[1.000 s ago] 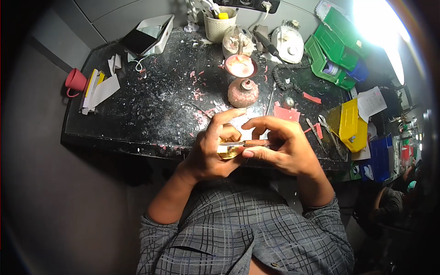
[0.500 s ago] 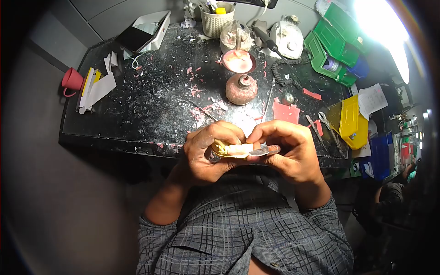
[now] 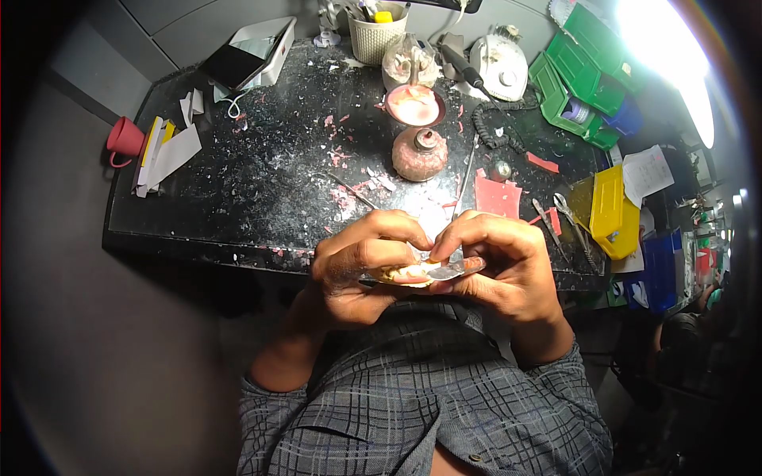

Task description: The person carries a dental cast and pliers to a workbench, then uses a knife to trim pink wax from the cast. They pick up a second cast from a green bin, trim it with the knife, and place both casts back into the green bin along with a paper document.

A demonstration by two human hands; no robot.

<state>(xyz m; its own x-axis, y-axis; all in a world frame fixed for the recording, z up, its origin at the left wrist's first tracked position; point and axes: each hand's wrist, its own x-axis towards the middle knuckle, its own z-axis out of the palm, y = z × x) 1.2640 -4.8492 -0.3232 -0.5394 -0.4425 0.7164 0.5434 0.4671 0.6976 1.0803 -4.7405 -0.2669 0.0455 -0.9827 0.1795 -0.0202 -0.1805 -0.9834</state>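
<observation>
Close to my body, in front of the bench edge, both hands meet around a small pale yellow and pinkish piece [image 3: 405, 274] that looks like a dental cast. My left hand [image 3: 357, 266] is closed around it, with fingers covering much of its top. My right hand [image 3: 508, 266] grips a short knife [image 3: 449, 271] with a flat grey blade and a reddish-brown handle. The blade lies at the right end of the piece, and the right thumb and index fingertips press near the left fingers.
On the black bench [image 3: 262, 174] stand a pink-stained spirit burner [image 3: 419, 156] and a bowl of pink wax [image 3: 415, 107]. A pink wax sheet [image 3: 498, 195], pliers [image 3: 573, 218] and a yellow bin [image 3: 607, 210] lie right. A red mug [image 3: 125, 140] is at the left edge.
My left fingers have moved over the top of the piece, covering more of it. The right fingertips have shifted slightly, and the knife blade has turned to show more of its flat side.
</observation>
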